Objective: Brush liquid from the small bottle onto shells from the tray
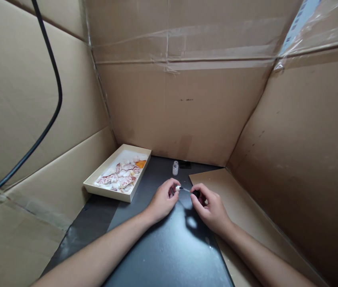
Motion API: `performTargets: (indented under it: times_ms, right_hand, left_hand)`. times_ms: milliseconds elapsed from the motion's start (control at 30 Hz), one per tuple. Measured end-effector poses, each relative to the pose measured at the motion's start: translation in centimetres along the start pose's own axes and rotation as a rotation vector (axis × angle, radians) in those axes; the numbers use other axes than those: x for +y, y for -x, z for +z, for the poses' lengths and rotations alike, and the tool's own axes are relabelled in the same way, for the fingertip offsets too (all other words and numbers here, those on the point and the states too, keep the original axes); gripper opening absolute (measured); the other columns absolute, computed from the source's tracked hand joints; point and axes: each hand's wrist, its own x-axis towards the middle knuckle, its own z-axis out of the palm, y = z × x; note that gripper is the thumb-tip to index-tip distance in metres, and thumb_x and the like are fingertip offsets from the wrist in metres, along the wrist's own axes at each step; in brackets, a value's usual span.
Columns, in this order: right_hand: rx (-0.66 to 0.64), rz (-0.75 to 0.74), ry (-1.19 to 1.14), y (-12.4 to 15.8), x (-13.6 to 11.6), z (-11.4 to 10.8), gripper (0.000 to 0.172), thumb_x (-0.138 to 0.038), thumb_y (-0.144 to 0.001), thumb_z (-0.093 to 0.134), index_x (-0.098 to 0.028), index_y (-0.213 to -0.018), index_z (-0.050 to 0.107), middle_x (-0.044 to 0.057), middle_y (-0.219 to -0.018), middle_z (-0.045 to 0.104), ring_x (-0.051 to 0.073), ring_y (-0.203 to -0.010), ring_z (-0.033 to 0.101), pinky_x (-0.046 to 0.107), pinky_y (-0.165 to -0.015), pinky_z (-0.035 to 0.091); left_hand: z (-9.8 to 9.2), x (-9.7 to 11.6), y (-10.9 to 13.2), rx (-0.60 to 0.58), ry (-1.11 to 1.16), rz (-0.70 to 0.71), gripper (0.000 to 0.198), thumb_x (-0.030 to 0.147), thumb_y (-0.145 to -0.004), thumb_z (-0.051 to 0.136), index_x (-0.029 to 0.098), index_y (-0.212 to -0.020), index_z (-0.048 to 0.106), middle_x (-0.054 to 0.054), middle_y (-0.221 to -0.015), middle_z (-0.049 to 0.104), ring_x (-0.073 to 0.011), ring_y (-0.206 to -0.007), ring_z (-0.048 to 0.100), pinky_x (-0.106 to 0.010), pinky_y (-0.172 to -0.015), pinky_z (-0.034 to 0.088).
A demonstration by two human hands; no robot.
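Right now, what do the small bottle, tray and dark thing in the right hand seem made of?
Bottle: glass or plastic, glossy; partly see-through. Tray: probably matt cardboard; flat, cream walls. Dark thing: can't tell; fingers mostly cover it.

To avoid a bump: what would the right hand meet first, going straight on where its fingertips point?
Likely the thin stick held in the left hand, then that hand itself. Exact depth is hard to judge from this view.
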Motion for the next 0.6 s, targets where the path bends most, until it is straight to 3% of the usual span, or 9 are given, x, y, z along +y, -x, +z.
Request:
performTargets:
  times_ms: [600]
  right_hand:
    - [0.022,-0.017,0.005,0.20,0.07,-0.12,0.011,-0.027,-0.087,0.052,-0.019,-0.090,0.058,-0.004,-0.061,0.051,0.011,-0.052,0.047,0.020,-0.052,0.038]
  left_hand:
    - [-0.06,0.31,0.02,-0.017,0.021,-0.065,0.016,0.024,-0.083,0.051,0.017,-0.096,0.053,0.002,-0.077,0.051,-0.0090,-0.066,0.044,-0.020,-0.061,0.036]
